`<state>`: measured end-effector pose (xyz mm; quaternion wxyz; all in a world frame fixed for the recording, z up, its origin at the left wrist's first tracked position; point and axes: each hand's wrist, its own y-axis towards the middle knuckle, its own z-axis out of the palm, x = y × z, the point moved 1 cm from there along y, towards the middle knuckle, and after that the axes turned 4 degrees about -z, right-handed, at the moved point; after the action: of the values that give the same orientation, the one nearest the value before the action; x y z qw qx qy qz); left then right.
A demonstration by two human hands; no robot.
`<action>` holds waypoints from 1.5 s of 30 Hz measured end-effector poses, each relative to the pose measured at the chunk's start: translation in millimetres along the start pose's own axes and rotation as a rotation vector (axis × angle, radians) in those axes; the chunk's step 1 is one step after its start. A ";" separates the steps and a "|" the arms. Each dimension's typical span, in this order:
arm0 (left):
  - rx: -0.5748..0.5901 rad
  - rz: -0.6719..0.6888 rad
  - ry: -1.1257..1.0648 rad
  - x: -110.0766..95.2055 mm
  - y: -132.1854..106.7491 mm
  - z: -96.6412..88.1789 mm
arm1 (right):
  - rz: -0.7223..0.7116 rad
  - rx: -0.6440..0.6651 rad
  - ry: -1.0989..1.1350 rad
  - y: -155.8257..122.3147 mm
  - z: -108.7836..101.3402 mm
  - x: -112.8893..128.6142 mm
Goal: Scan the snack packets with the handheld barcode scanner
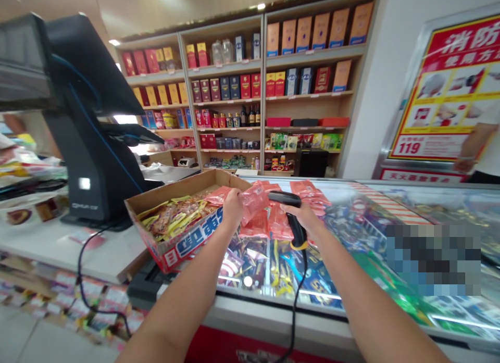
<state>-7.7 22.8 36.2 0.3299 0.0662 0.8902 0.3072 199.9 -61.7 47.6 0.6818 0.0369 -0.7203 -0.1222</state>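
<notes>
My left hand (233,205) pinches a clear-and-red snack packet (253,201) above the glass freezer lid, beside the cardboard box. In my right hand (303,215) is a black barcode scanner (287,199) with a yellow grip end, its head close to the packet. A black cable runs down from its handle. More red packets (307,190) lie on the glass behind and below both hands. The open cardboard box (195,240) holds several yellow-edged snack packets (172,214), with one red packet at its right end, close to my left hand.
A black checkout terminal (89,123) stands on the white counter (113,253) at left. The glass-topped freezer (336,295) stretches right, with colourful packages under the glass. Shelves of boxes (226,87) line the back wall. A person's arm (474,144) shows at far right.
</notes>
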 end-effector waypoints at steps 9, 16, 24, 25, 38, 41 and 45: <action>-0.124 0.133 -0.186 19.9 0.1 9.4 | -0.030 0.042 -0.053 -3.0 -8.9 7.2; -0.116 0.150 -0.190 21.2 0.1 8.1 | -0.043 0.112 -0.077 -5.9 -11.6 11.0; -0.125 0.124 -0.180 20.7 0.4 9.5 | -0.023 0.134 -0.049 -5.5 -10.2 9.4; -0.123 0.120 -0.179 20.8 0.5 9.4 | -0.018 0.132 -0.046 -5.4 -10.1 9.2; -0.098 0.073 -0.204 12.0 -4.9 5.5 | -0.015 0.066 -0.020 -4.0 -1.8 2.9; -0.132 0.017 -0.207 -0.3 -1.3 -7.7 | -0.007 0.052 0.000 -0.1 5.5 3.9; -0.169 -0.078 -0.144 -12.1 24.3 -41.2 | -0.012 0.108 0.030 7.5 21.9 24.2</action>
<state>-26.2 17.7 81.6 0.4090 0.0255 0.8370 0.3627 177.4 -57.1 72.0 0.6888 0.0797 -0.7153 -0.0866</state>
